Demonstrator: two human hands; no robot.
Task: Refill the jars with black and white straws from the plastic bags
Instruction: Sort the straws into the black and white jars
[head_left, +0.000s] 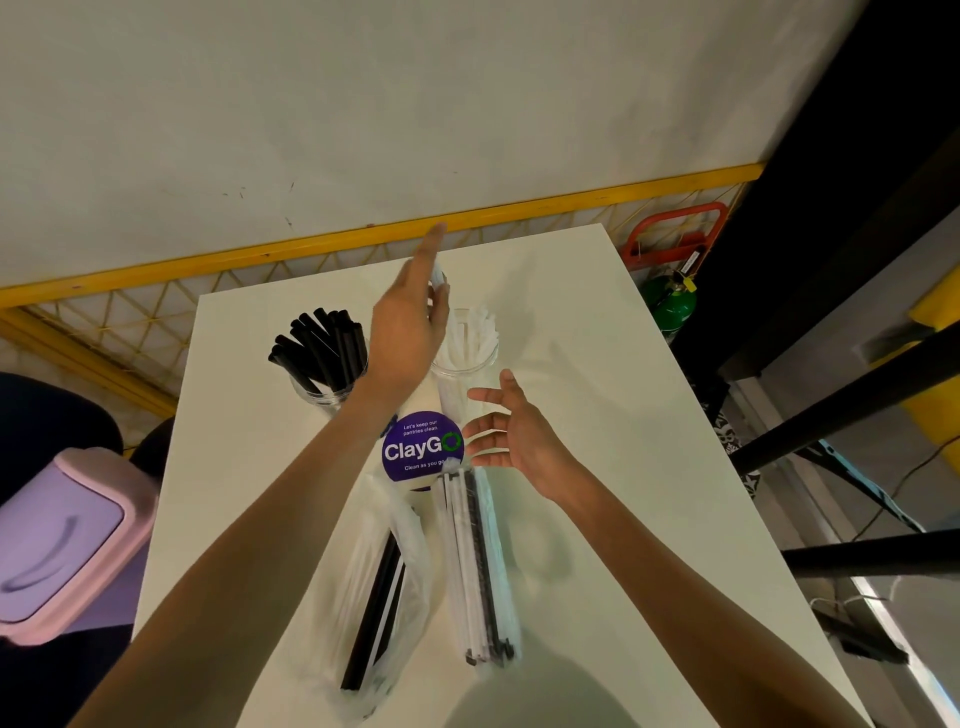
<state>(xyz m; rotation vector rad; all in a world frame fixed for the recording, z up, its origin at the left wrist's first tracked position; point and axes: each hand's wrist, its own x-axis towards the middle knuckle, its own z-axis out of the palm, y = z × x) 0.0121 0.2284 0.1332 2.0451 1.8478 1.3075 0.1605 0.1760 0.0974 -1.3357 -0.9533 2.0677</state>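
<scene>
Two clear jars stand at the far middle of the white table (597, 415). The left jar (324, 397) holds black straws (322, 343); the right jar (465, 364) holds white straws (475, 332). My left hand (410, 322) hovers above and between the jars, its fingers closed on what looks like a white straw (439, 275). My right hand (514, 431) is open with spread fingers, just right of the white-straw jar's base. Nearer me lie two plastic bags, the left bag (363, 597) and the right bag (480, 566), each with black and white straws inside.
A round purple "ClayGo" sign (422, 449) stands between the jars and the bags. A pink lidded bin (62, 540) sits off the table's left. A yellow rail (311, 247) runs behind; a green cylinder (672, 306) and black beams (831, 415) are at the right.
</scene>
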